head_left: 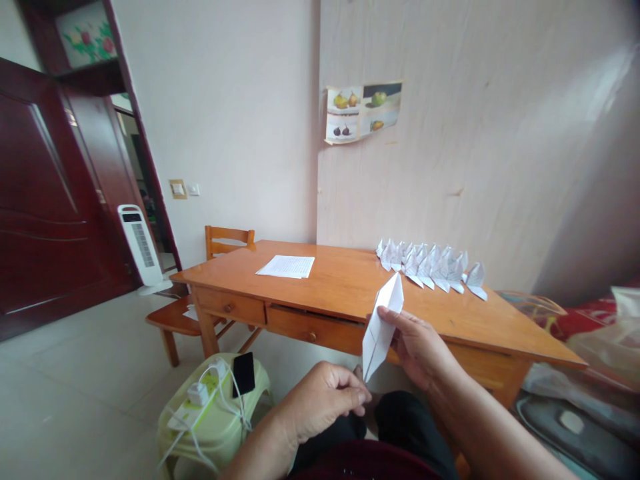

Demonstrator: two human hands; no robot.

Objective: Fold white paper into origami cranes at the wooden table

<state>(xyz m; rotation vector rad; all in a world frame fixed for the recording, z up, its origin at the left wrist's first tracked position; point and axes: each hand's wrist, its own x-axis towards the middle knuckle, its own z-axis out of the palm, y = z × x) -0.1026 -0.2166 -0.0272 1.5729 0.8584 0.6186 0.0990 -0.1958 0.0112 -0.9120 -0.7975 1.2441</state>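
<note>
A white folded paper piece [381, 325], long and pointed, stands upright in front of me above my lap. My right hand [417, 347] grips its right edge with closed fingers. My left hand [325, 399] pinches its bottom tip between thumb and fingers. Behind it stands a wooden table [345, 287] with drawers. A row of several finished folded paper shapes [430, 265] lines the table's far right side by the wall. A flat sheet of printed paper [286, 267] lies on the table's left part.
A pale green plastic stool [215, 420] at lower left carries a power strip, chargers, white cables and a black phone [243, 373]. A wooden chair [220, 247] stands behind the table's left end. A white tower fan [141, 248] stands by the dark red door.
</note>
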